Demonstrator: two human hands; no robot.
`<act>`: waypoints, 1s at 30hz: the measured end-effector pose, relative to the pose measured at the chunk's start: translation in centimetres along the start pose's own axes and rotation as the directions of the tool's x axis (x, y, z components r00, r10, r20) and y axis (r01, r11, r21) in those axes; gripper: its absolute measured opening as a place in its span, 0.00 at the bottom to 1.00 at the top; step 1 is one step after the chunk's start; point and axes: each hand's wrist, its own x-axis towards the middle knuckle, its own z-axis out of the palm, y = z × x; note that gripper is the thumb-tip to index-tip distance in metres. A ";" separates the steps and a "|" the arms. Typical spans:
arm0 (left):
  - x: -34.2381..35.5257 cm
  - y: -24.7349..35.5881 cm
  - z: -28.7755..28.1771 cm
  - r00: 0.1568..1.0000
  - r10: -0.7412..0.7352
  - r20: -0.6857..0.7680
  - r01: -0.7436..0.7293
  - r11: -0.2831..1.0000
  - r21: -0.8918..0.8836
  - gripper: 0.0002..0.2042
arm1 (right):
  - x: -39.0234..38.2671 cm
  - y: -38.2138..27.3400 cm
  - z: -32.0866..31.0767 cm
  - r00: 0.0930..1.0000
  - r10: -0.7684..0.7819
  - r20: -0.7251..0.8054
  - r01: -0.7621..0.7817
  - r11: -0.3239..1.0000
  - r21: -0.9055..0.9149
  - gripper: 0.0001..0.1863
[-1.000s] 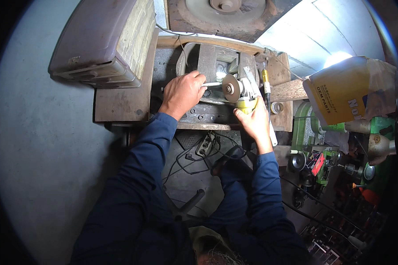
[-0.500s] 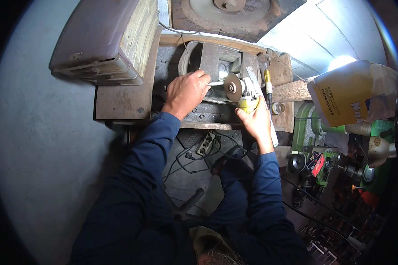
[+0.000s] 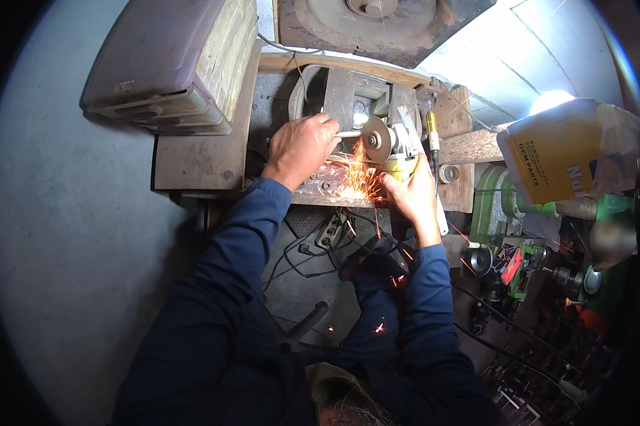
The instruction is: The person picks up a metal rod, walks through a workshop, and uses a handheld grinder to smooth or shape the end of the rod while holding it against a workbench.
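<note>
Grinding appears under way: the left hand (image 3: 302, 148) grips the rod (image 3: 349, 133) left of the disc (image 3: 379, 139); the right hand (image 3: 414, 193) clasps the grinder (image 3: 400, 167); sparks (image 3: 360, 182) spray below the disc; remaining work is indiscernible.

Grey floor (image 3: 71, 270), pale wall (image 3: 490, 42), bright light (image 3: 551, 100) at right, wooden workbench (image 3: 192, 162), drawer cabinet (image 3: 149, 60) at left

The angle grinder (image 3: 399, 168) is yellow, its disc (image 3: 385, 142) brownish grey. Below the grinder, sparks (image 3: 360, 177) glow orange. Left of it, the rod (image 3: 350, 134) is pale grey, the drawer cabinet (image 3: 149, 50) dull mauve. Right of it, the packet (image 3: 529, 160) is yellow with dark and white print. The sleeves (image 3: 245, 234) below it are navy.
</note>
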 end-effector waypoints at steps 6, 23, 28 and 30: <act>-0.1 -0.1 0.1 0.999 -0.032 0.040 0.032 0.999 0.000 0.09 | 0.0 0.2 0.2 1.000 -0.019 -0.012 0.019 1.000 -0.016 0.35; -0.1 -0.3 0.3 0.998 -0.018 0.055 0.017 1.000 0.011 0.09 | 0.0 -0.3 -0.2 0.999 0.037 0.020 -0.036 0.999 -0.023 0.36; -0.2 -0.4 0.6 0.999 -0.017 0.039 0.018 1.000 -0.018 0.10 | 0.0 0.0 -0.1 0.997 0.077 0.014 -0.076 0.996 -0.037 0.32; -0.2 -0.4 0.5 0.998 -0.036 0.057 0.037 0.999 -0.010 0.10 | 0.0 0.1 -0.2 0.998 0.056 0.025 -0.056 0.998 -0.024 0.36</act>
